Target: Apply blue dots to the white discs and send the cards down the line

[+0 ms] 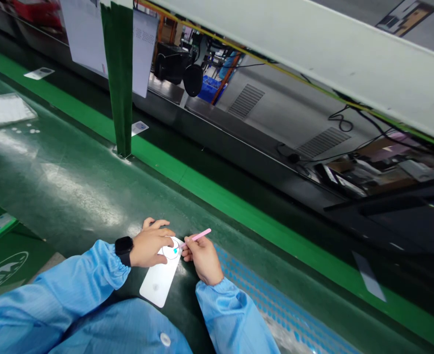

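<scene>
A white rounded-corner panel [158,282], shaped like a phone back cover, lies on the green bench in front of me. A ring outline and a small bright-blue dot [175,250] show near its far end. My left hand [152,243], with a dark watch at the wrist, rests over the panel's far left edge, fingers spread and fingertips beside the ring. Pinched in my right hand [205,259] are slim pink tweezers [201,235], their tip at the ring beside the blue dot.
A sheet with rows of blue dots [261,290] lies to the right. A dark belt [217,162] runs beyond the bench, carrying several similar panels [40,73]. A green post [119,83] stands ahead. At left are a white tray [5,110] and a green box [12,260].
</scene>
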`<state>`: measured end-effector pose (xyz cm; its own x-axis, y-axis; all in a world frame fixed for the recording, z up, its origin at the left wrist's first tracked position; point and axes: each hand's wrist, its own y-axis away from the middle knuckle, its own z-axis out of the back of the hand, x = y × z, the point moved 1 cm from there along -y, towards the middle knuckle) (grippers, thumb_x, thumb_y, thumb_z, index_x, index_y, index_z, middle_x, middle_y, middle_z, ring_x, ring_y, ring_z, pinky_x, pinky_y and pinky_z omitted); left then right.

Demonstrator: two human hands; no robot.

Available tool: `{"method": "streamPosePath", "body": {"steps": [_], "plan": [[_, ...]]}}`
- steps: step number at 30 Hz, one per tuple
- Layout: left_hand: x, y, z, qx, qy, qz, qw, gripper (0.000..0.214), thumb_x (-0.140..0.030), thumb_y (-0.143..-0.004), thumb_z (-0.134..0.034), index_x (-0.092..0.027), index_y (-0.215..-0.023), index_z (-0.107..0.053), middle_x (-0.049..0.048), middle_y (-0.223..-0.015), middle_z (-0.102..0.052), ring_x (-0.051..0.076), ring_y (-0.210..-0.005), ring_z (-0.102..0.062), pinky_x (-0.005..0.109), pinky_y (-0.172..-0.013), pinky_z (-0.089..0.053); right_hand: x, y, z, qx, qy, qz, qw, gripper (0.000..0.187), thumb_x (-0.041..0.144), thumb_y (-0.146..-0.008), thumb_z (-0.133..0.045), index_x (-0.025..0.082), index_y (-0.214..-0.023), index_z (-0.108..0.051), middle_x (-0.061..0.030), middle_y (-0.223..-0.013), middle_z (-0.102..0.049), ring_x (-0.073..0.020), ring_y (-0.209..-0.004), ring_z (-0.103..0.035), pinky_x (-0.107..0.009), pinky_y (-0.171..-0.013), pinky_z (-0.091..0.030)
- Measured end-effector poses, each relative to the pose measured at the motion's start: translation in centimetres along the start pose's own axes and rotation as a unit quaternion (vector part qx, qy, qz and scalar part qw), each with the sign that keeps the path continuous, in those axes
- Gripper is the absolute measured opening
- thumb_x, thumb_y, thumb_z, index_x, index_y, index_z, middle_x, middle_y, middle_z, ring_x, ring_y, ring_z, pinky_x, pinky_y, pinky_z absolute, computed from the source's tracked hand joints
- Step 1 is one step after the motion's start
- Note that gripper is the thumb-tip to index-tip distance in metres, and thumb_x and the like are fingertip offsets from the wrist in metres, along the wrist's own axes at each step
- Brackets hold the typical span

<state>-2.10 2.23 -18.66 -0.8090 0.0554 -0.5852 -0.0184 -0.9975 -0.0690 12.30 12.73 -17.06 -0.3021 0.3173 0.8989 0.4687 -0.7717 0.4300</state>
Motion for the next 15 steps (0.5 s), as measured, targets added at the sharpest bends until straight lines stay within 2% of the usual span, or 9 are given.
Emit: {"method": "streamPosePath", "body": {"steps": [15], "plan": [[-1.2, 1.1, -0.3, -0.006, -0.050, -0.001, 0.999, 0.017, -0.027, -0.076, -0.064, -0.026, -0.092, -0.067, 0.0052, -0.125, -0.055, 0.035, -0.127, -0.031, 0.053, -0.095, -0.021, -0.3, 0.4, 0.1, -0.011, 0.047, 0.052, 0.997, 0.039, 0.055, -0.059, -0.071, 0.018, -0.066, -0.057, -0.0007, -0.052, -0.061, -0.0125, -0.041, -0.055, -0.024, -0.039, -0.046]]}}
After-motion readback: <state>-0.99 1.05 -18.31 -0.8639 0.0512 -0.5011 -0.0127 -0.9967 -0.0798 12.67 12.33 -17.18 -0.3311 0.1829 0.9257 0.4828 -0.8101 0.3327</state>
